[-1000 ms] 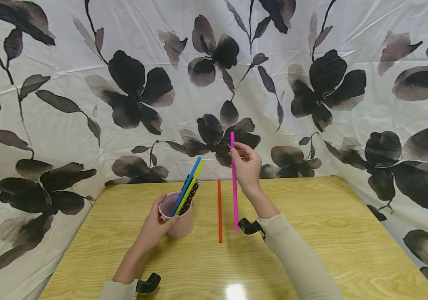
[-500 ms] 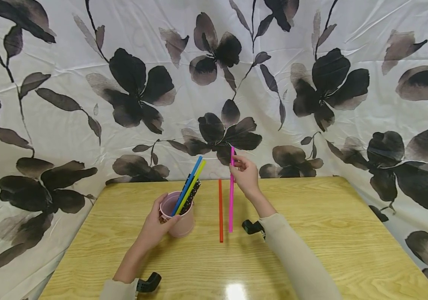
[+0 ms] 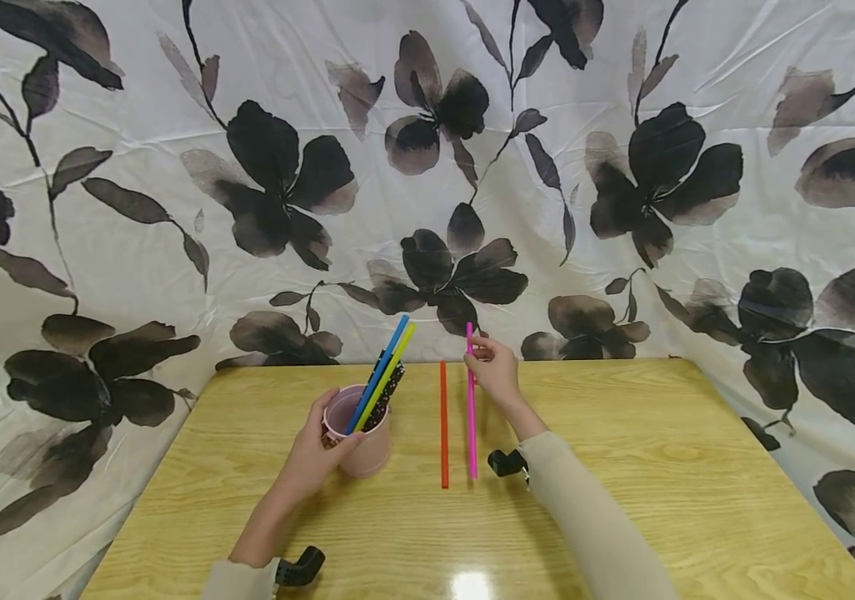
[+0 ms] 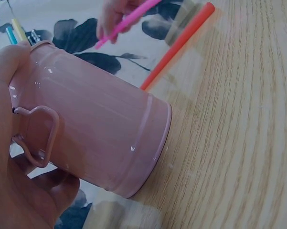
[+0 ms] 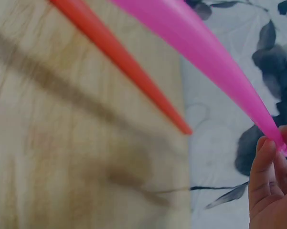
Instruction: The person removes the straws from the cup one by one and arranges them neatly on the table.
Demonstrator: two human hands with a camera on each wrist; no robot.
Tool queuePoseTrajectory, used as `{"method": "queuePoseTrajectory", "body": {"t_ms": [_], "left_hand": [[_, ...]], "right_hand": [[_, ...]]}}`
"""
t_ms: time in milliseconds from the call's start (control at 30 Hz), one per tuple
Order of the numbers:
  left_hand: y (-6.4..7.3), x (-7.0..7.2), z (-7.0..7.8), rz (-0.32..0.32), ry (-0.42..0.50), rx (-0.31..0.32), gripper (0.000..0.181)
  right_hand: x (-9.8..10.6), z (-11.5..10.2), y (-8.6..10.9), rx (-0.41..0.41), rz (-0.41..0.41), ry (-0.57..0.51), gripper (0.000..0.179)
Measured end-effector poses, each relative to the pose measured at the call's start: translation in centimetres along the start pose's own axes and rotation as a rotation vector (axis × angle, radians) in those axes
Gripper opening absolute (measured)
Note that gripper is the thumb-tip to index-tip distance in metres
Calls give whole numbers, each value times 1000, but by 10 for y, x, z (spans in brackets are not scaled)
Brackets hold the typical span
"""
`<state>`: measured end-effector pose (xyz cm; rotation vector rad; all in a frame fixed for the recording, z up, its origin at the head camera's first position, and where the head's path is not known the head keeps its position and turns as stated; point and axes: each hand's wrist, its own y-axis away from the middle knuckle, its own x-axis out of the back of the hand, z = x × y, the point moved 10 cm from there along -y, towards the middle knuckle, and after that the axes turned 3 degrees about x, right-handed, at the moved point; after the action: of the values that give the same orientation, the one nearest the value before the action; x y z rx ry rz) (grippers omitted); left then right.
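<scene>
My left hand (image 3: 311,458) grips a pink cup (image 3: 369,454) from its left side, the thumb at the rim. A small loop handle (image 4: 52,138) shows on its wall in the left wrist view. Inside the cup lean a blue straw (image 3: 378,374), a yellow-green straw (image 3: 395,363) and black dotted straws (image 3: 390,396). My right hand (image 3: 498,375) pinches a magenta straw (image 3: 472,433) near its far end. This straw is roughly parallel to a red straw (image 3: 444,425) lying on the table, just right of it. In the right wrist view, the magenta straw looks raised above the tabletop.
The wooden table (image 3: 622,467) extends to both sides and toward me. A white cloth with dark flowers (image 3: 367,208) hangs behind its far edge. Each wrist wears a small black camera (image 3: 300,567).
My right hand has come down toward the table with the magenta straw, which now sits lower beside the red straw. The left hand and cup have stayed in place.
</scene>
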<state>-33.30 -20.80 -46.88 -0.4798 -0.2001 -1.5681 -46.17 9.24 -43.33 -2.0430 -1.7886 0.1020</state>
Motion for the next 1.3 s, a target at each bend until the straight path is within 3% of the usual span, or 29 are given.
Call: {"method": "queuePoseTrajectory", "body": {"t_ms": [267, 367, 533, 733, 933, 1167, 1300], "left_hand": [[0, 0, 7, -14, 9, -9, 84], [3, 1, 19, -30, 12, 4, 84], [10, 4, 44, -43, 21, 7, 82], [11, 6, 47, -37, 6, 6, 81], [8, 4, 39, -34, -4, -2, 82], [1, 1, 8, -7, -15, -3, 84], [1, 2, 2, 1, -21, -3, 84]], "right_hand": [[-4, 34, -1, -55, -14, 46, 32], [-5, 44, -1, -77, -26, 72, 33], [-9, 51, 2, -93, -54, 111, 33], [-14, 56, 3, -99, -72, 148, 30], [-19, 68, 4, -134, -92, 174, 31], [-26, 80, 6, -177, -117, 114, 30], [-28, 79, 5, -169, -122, 131, 30]]}}
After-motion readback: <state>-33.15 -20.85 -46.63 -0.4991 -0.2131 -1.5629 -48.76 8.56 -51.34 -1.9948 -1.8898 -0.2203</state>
